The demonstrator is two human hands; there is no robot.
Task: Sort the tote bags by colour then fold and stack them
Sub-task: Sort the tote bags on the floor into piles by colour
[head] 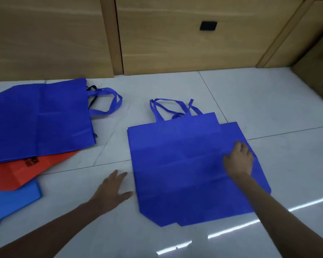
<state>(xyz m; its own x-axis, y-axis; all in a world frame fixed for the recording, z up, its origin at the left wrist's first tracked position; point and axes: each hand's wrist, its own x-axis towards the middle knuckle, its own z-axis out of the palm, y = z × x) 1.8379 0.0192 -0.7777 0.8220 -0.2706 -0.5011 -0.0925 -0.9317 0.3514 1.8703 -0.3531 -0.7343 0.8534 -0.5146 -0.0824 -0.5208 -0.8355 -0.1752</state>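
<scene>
Two dark blue tote bags [177, 172] lie flat on the floor in front of me, one on top of the other and slightly offset, handles pointing away. My right hand [240, 159] rests palm down on their right part, fingers spread. My left hand [113, 190] hovers or rests open on the tiles just left of them, holding nothing. At the left lies a pile: another dark blue tote bag [39, 118] on top, a red tote bag [17, 170] with black print under it, and a light blue tote bag [9, 202] lowest.
The floor is glossy white tile [175, 86] with light reflections near me. Wooden cabinet fronts [175, 34] stand along the far side. A cardboard box [321, 67] sits at the far right.
</scene>
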